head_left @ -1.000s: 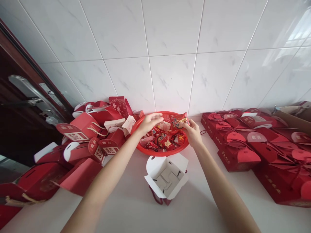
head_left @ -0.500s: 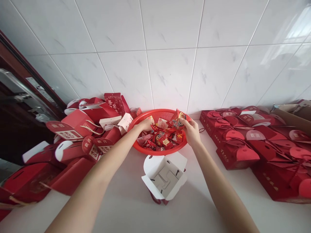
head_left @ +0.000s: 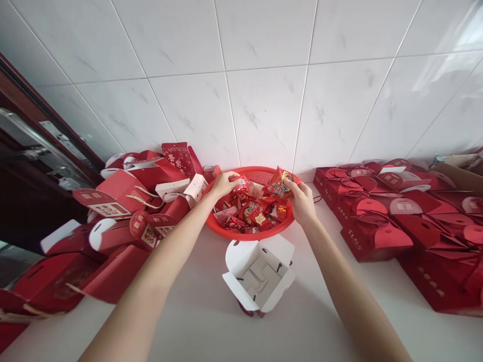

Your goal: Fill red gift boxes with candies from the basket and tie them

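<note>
A red plastic basket (head_left: 249, 235) holds a heap of red wrapped packets (head_left: 256, 213). Over its left rim, my left hand (head_left: 225, 184) pinches a small red packet (head_left: 240, 184). At the right rim my right hand (head_left: 302, 201) grips a larger red and gold packet (head_left: 279, 183) between thumb and fingers. Just in front of the basket stands an open box (head_left: 259, 274) with a white inside, its flaps spread outward and nothing lying in it.
Red boxes (head_left: 113, 193) are piled loosely on the left, some open. Closed red boxes (head_left: 377, 236) stand in rows on the right. Behind is a tiled wall (head_left: 264, 110); a door handle (head_left: 33, 152) shows at far left.
My left hand has risen slightly from the packets, and a small red packet now shows in its fingers. My right hand still holds its packet, slightly further right.
</note>
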A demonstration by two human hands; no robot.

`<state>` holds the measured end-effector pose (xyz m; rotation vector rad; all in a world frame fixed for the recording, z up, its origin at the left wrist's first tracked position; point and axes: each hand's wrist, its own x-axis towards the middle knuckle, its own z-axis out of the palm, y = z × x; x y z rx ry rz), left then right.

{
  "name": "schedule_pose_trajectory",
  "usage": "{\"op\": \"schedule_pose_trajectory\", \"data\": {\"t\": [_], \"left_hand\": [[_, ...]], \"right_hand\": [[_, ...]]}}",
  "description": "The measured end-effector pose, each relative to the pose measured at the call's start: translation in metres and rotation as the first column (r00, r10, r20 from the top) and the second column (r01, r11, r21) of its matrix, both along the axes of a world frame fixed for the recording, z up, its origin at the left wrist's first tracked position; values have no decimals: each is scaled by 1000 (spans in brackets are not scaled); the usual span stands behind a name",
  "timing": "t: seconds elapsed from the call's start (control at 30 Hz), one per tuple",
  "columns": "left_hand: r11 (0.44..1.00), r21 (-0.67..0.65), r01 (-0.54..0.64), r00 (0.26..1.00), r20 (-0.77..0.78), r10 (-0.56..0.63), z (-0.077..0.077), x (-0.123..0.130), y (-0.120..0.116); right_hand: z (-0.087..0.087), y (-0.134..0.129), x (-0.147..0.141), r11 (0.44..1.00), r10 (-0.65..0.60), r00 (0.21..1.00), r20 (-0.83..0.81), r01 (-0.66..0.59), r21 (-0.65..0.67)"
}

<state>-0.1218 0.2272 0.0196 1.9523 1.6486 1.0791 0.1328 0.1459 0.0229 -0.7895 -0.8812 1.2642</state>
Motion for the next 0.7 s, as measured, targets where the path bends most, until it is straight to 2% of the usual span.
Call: {"op": "schedule_pose_trajectory", "data": {"t": [0.2,0.3,0.4,0.5,0.6,0.7], "left_hand": [[997,70,-30,992,-117,38,1,-1,-1],[999,53,7,978,-210,5,3,4,-4],[989,-73,126,940,-310,-143,0,11,-7],[931,-285,228,861,-387,-329,-8,18,-8],[869,-431,241,784,-441,-436,-14,21,-5],[836,-490,247,724,-479,-496,-14,24,-2]], "right_hand": [[-4,3,1,1000,17,1000,-15,-17,26],[-4,3,1,999,25,1000,-4,-25,27],[-3,2,1,999,45,999,-18,-44,30],[-1,1,1,998,55,997,-46,-53,31],[-1,1,0,999,41,998,-51,-39,33],[-2,2,1,999,41,999,-36,-39,33]]}}
